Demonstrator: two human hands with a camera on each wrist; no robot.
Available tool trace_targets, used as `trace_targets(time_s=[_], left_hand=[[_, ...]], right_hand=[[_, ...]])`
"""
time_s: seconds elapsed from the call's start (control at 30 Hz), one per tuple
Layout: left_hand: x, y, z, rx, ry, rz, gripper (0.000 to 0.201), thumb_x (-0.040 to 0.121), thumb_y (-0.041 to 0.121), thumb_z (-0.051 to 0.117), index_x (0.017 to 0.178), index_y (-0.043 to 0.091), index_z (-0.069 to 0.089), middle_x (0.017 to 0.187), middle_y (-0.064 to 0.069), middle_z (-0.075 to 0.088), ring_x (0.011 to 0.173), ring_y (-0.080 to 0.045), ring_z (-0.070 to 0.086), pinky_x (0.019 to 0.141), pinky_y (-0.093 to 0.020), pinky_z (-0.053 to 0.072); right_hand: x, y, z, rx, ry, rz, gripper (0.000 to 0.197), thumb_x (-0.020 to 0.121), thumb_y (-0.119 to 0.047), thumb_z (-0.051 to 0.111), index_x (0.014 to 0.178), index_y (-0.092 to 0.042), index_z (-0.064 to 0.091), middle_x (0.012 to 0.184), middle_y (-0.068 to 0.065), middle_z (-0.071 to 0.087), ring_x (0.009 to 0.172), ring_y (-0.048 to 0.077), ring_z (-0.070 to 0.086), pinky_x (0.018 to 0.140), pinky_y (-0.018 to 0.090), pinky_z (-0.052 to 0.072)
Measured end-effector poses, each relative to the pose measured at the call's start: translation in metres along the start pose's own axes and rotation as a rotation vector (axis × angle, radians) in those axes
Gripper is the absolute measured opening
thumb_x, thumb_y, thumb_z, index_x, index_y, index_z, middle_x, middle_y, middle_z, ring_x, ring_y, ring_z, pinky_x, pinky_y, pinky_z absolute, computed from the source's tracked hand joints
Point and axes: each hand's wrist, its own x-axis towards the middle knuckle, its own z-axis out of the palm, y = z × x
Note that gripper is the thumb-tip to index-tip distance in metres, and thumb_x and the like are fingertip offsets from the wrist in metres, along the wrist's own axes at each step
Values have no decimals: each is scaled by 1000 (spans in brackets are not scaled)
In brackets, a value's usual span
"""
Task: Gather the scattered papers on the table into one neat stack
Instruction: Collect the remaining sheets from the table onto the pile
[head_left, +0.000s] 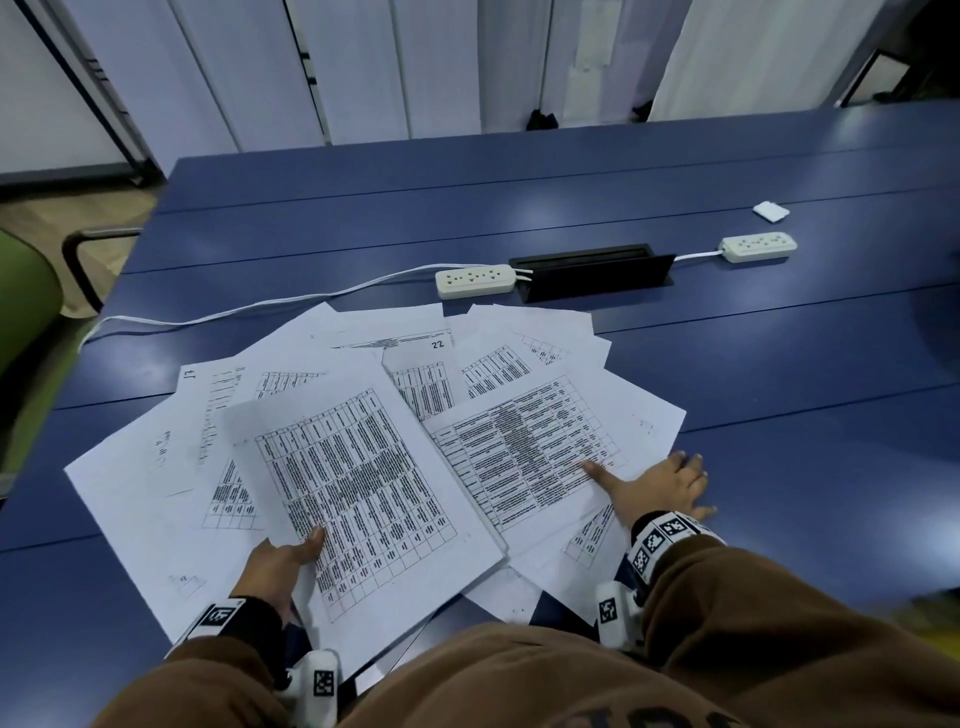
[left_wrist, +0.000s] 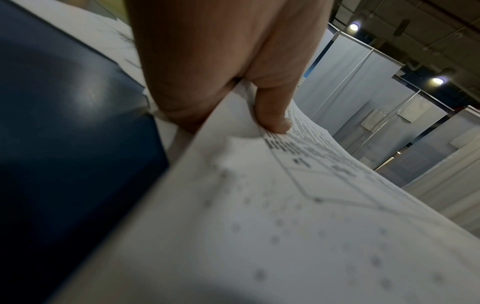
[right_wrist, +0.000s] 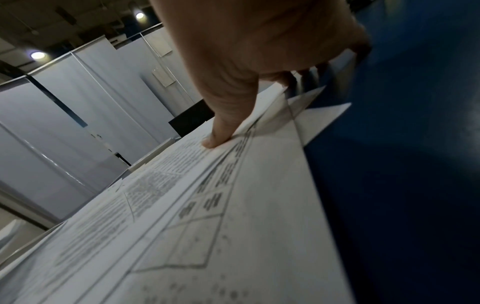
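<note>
Several white printed papers (head_left: 322, 415) lie fanned out and overlapping on the blue table (head_left: 779, 364). My left hand (head_left: 283, 561) pinches the near edge of a small bundle of sheets (head_left: 363, 488), thumb on top and fingers hidden beneath; in the left wrist view the thumb (left_wrist: 272, 115) presses the lifted, curved bundle (left_wrist: 285, 205). My right hand (head_left: 654, 486) lies flat with fingers spread on the right side of the spread, thumb on a table-printed sheet (head_left: 530, 447). The right wrist view shows the thumb (right_wrist: 223, 127) pressing that sheet (right_wrist: 207, 205).
Two white power strips (head_left: 475, 280) (head_left: 758, 246) with cables flank a black cable box (head_left: 592, 270) beyond the papers. A small white object (head_left: 771, 210) lies far right. A green chair (head_left: 26, 312) stands off the table's left edge.
</note>
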Motion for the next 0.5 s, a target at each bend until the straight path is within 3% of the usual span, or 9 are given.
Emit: trace_targets(time_s=[0.07, 0.13, 0.3, 0.4, 0.5], left_hand=[[0, 0, 0, -4, -4, 2, 44, 83, 23, 74, 109, -5, 52, 118, -32, 61, 105, -53, 58, 90, -65, 43], [0, 0, 1, 5, 0, -2, 42, 84, 23, 73, 107, -2, 49, 117, -30, 61, 107, -54, 56, 88, -64, 44], [-1, 1, 1, 9, 10, -2, 42, 84, 24, 73, 108, 1, 48, 122, -29, 59, 109, -48, 57, 89, -59, 46], [0, 1, 1, 25, 0, -10, 48, 84, 25, 73, 114, -6, 52, 121, -28, 61, 105, -47, 59, 74, -48, 51], [0, 2, 0, 22, -10, -11, 51, 85, 24, 73, 120, -6, 52, 118, -27, 62, 102, -45, 61, 71, -42, 49]], right_hand=[[1, 3, 3, 14, -25, -29, 148, 44, -96, 50, 152, -4, 9, 161, 12, 5, 148, 32, 5, 112, 65, 8], [1, 3, 3, 8, -26, -54, 143, 47, -94, 49, 151, -4, 13, 161, 10, 7, 148, 30, 6, 113, 65, 7], [5, 3, 5, 17, 12, -94, 132, 50, -92, 53, 145, -3, 31, 158, 10, 22, 145, 31, 19, 114, 59, 15], [7, 3, 6, 36, 39, -145, 114, 59, -83, 60, 139, -4, 42, 154, 14, 31, 142, 33, 26, 115, 50, 26], [8, 1, 9, 98, 23, -183, 100, 68, -69, 69, 139, -4, 43, 151, 17, 34, 140, 34, 26, 114, 45, 29]])
